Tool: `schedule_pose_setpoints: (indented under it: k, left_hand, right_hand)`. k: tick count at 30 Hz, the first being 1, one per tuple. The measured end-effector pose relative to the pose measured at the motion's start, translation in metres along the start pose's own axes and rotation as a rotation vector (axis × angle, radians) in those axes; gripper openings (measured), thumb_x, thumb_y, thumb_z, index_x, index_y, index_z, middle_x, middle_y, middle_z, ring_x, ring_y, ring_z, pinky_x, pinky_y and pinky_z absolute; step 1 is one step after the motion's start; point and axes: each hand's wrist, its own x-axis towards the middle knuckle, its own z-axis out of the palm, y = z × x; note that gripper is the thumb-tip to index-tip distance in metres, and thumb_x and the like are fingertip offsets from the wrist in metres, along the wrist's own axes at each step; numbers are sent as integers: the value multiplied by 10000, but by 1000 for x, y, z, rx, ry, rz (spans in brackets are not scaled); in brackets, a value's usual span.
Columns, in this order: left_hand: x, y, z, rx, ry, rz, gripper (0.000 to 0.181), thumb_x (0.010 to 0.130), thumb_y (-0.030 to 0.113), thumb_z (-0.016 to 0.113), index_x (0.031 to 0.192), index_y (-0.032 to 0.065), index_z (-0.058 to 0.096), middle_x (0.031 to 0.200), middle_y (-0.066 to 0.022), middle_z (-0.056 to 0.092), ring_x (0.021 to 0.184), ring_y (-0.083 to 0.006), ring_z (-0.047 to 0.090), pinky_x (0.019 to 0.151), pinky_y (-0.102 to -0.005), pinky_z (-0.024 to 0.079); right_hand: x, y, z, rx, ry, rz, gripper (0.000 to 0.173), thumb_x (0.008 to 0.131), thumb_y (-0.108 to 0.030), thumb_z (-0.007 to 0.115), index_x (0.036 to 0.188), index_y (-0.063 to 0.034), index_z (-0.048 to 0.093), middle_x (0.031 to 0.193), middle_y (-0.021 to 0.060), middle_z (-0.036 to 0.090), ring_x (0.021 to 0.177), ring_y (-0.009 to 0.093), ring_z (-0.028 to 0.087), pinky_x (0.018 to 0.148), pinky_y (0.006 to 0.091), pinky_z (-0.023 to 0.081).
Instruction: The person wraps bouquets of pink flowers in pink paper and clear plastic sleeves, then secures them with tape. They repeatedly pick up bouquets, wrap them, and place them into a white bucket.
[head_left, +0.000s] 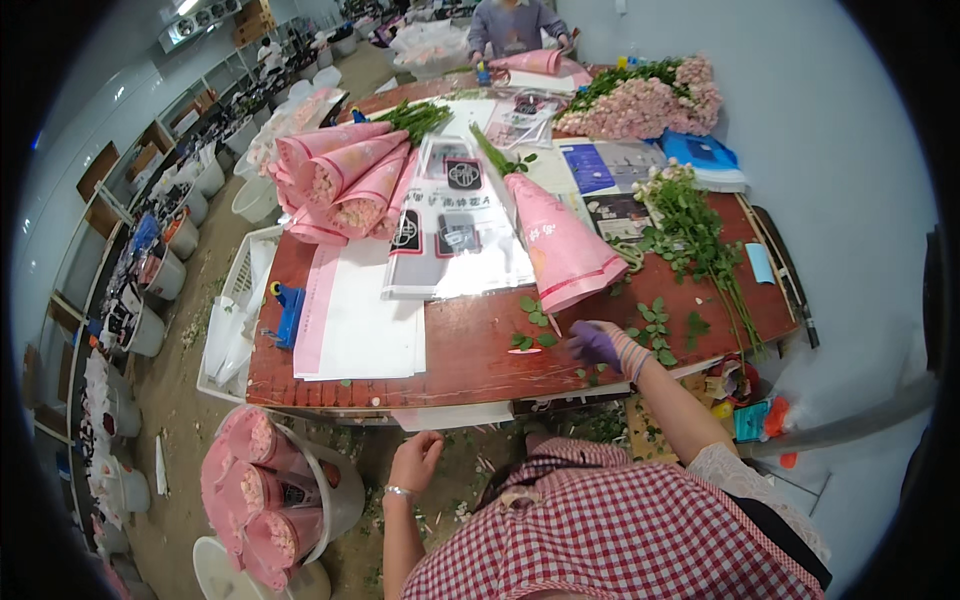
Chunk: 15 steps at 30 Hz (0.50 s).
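My right hand (600, 346), in a purple knit glove with a striped cuff, is over the front right of the red wooden table; its fingers are partly hidden. Just beyond it lies a bouquet in a pink paper cone (566, 240), its stems pointing away from me. Loose green leaves (652, 330) and a pink petal-like scrap (524, 351) are scattered around that hand. My bare left hand (420, 461), with a bracelet at the wrist, hangs in front of the table's near edge. Its fingers are loosely curled and nothing shows in them.
Wrapped bouquets (345, 180) are piled at the table's left, beside clear printed sleeves (457, 225) and paper sheets (375, 315). A blue tape dispenser (288, 315) sits at the left edge. Unwrapped roses (697, 232) lie right. A bucket (337, 480) holds bouquets. Another person (514, 30) works opposite.
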Motion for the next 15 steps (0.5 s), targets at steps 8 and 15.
schedule_pose_setpoints:
  k: [8, 15]
  left_hand:
    - [157, 3, 30, -142, -50, 34, 207, 888, 164, 578, 1025, 10, 580, 853, -57, 624, 723, -117, 571, 643, -267, 468]
    - [277, -50, 47, -847, 43, -423, 281, 907, 166, 554, 1161, 47, 533, 967, -45, 611, 767, -137, 575, 627, -285, 489]
  right_hand:
    - [119, -23, -58, 549, 390, -373, 590, 836, -360, 649, 1311, -91, 426, 1062, 92, 608, 932, 243, 588, 810, 385, 481]
    - [89, -165, -104, 409, 563, -699, 229, 850, -233, 628, 999, -60, 616, 915, 33, 618, 803, 159, 573, 756, 324, 483]
